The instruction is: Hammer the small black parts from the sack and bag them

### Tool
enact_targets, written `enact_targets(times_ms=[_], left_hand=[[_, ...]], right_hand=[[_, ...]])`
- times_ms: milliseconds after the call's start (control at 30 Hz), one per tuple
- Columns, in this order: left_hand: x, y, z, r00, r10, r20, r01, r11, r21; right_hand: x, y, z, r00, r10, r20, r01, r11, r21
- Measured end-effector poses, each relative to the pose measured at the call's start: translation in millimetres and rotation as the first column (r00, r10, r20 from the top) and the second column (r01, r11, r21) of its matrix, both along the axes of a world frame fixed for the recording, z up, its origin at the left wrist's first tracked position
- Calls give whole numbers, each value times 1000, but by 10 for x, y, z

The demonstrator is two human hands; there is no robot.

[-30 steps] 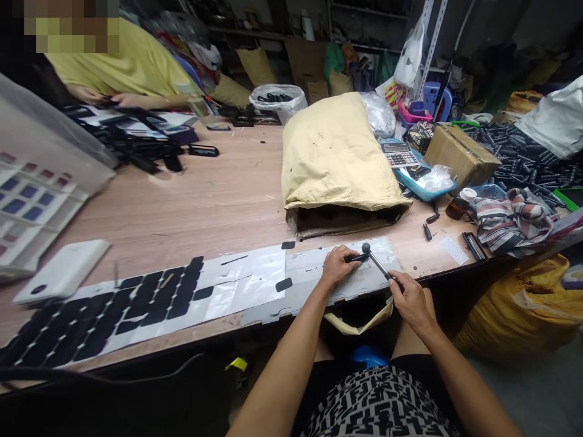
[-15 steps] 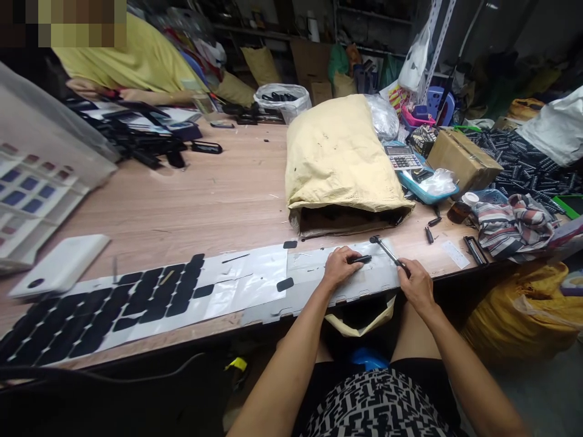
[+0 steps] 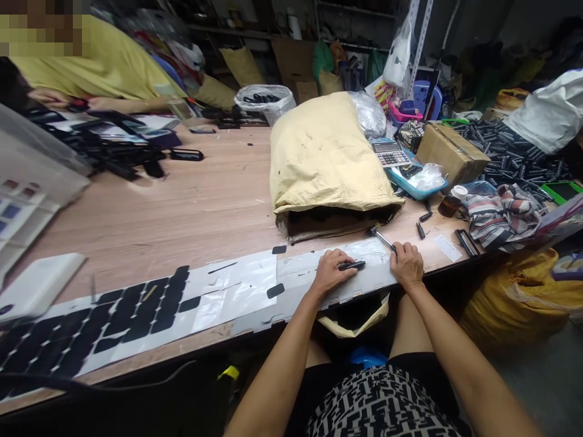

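My left hand (image 3: 331, 271) is closed around a small black plastic part (image 3: 357, 265), a slim pen-like piece that lies level just above the table's front strip. My right hand (image 3: 407, 263) grips what looks like a small hammer (image 3: 384, 238) by its handle. Its metal shaft points away to the left, and the dark head is near the mouth of the yellow sack (image 3: 325, 158). Both hands are over the pale sheet (image 3: 310, 279) along the front edge. Inside the sack's open mouth it is too dark to make things out.
Black rounded pads (image 3: 132, 303) cover a white sheet on the left. Right of the sack are a calculator (image 3: 390, 153), a blue basket (image 3: 421, 189), a cardboard box (image 3: 452, 152) and a brown bottle (image 3: 452, 201). A person in a yellow top (image 3: 100, 60) works across the table.
The whole view has shifted, with the table's contents sliding left. The hammer's handle is now more covered by my right hand, and its head is closer to the sack. My left hand keeps the black part.
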State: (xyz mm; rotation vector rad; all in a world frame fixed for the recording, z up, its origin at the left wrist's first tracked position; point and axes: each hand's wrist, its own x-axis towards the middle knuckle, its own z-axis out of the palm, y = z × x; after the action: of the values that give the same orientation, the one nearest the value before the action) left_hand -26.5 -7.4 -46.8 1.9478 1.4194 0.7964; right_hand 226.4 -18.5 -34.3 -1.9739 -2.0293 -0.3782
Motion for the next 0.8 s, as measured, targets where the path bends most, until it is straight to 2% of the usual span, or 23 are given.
enact_targets(times_ms=[167,333,500,600,667,733,800], left_hand=[[0,-523,32,988,-142,-59,147,985,87],[128,-1054,-10,967,-89,-240,141,967,212],[277,-1276,-115,938,-86,-334,182,947,265],[292,-1228,-108,953,-77,-293,168,938,302],[254,-1050,-47,977,-24,-210,95,937,337],[173,-721,49,990,99,-100,-62,944,323],[52,-260,162,958,287,-23,-275,936,218]], right_hand=[[-9,-4,10,1000,-20,-7,20,999,-27],[-15,-5,-1,1000,-21,-6,20,1000,-21],[-10,-6,-10,1000,-21,-10,21,1000,-6],[-8,-11,-10,1000,-19,1,19,1000,-3],[-9,-13,-11,1000,-18,11,18,1000,3],[-9,-13,-14,1000,-16,13,16,1000,9],[-9,-9,-17,1000,-15,8,15,1000,11]])
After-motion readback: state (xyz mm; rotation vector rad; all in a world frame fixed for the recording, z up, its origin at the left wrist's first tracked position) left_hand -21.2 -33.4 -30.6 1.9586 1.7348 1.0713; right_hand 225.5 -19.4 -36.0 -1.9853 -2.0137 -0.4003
